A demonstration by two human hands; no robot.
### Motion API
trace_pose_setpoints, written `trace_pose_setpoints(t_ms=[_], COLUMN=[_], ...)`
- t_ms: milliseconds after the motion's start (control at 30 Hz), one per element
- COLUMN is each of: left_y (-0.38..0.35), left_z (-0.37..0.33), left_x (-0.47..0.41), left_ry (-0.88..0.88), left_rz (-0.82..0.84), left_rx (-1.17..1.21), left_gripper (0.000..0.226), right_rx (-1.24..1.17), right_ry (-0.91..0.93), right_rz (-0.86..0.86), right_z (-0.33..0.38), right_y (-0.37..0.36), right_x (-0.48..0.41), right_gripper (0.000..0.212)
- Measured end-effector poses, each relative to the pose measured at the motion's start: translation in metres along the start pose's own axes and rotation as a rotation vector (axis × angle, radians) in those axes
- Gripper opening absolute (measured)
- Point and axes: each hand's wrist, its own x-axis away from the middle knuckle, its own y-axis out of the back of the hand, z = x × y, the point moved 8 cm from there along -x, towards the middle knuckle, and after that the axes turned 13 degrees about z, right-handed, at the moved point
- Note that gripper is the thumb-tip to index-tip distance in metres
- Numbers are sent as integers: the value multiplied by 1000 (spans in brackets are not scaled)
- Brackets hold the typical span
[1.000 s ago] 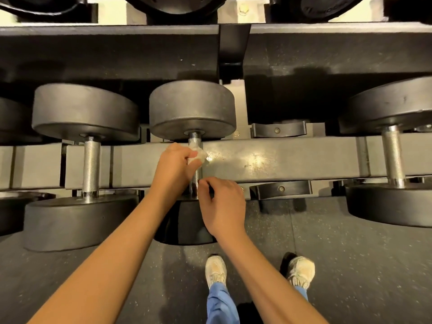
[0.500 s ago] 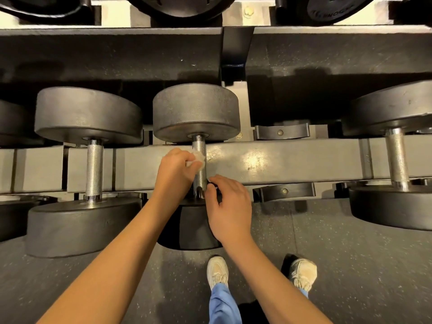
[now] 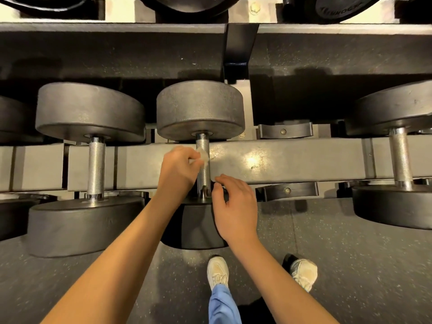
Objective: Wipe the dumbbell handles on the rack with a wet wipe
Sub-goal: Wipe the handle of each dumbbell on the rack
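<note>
The middle dumbbell's knurled steel handle (image 3: 203, 164) runs between two black heads on the grey rack rail (image 3: 280, 160). My left hand (image 3: 178, 168) pinches a small white wet wipe (image 3: 203, 156) against the handle's left side, about halfway up. My right hand (image 3: 233, 202) sits at the handle's lower end, fingers curled around the near head's collar; what they grasp is hidden. The near head (image 3: 194, 225) lies partly under both wrists.
A second dumbbell (image 3: 95, 167) rests on the rail to the left and a third (image 3: 401, 157) to the right. Two bare black cradles (image 3: 286, 130) lie between middle and right. Weight plates hang on the tier above. My shoes (image 3: 218, 272) stand on speckled rubber floor.
My left hand has slid the wipe a little down the handle, baring more steel above it. My right hand shifted slightly right of the handle's base. The view drifted a little.
</note>
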Motion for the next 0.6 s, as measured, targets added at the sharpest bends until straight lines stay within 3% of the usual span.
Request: trace_pose_setpoints(t_ms=[67,200,467,600], left_y=[2,3,-4,9], left_z=[5,16,17,7], left_x=[-2,-20,-6,-20], left_ry=[3,179,115,113], left_rz=[-13,-106,6,-114], left_rx=[37,279,140,203], left_gripper=[6,8,10,10], right_rx=[3,-15,-49,-77], right_ry=[4,-10,-23,-45], right_rz=[-15,-6,25,44], right_z=[1,0,-1,-3], right_y=[1,0,-1,-1], right_x=[1,1,0,1], right_gripper=[41,42,46,45])
